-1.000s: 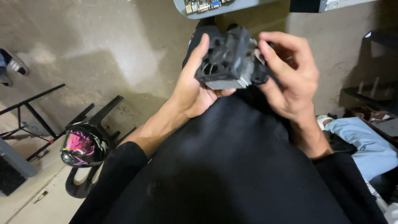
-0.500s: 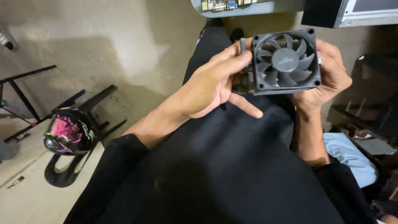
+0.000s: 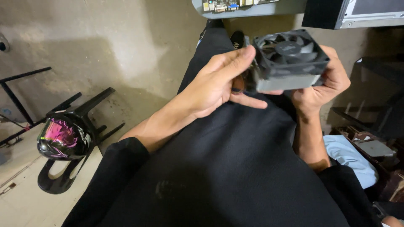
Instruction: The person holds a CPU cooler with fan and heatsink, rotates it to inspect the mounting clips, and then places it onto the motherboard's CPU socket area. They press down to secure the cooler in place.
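Observation:
A black square cooling fan on a grey metal heatsink point(image 3: 289, 60) is held up above my lap. My right hand point(image 3: 324, 86) grips it from the right side and underneath. My left hand point(image 3: 214, 86) rests against its left side, fingers stretched along the edge, the thumb pointing under it. The fan blades face up and slightly away. My black trousers point(image 3: 235, 168) fill the lower part of the view.
A shiny helmet with a pink-tinted visor point(image 3: 63, 138) sits on a black stand at the left on the concrete floor. A circuit board on a grey tray point(image 3: 235, 6) and a black computer case point(image 3: 349, 12) lie at the top. Light blue cloth point(image 3: 349, 157) lies at the right.
The fan was turned from its side to face the camera, then tilted so its blades face up. Both hands have stayed on it.

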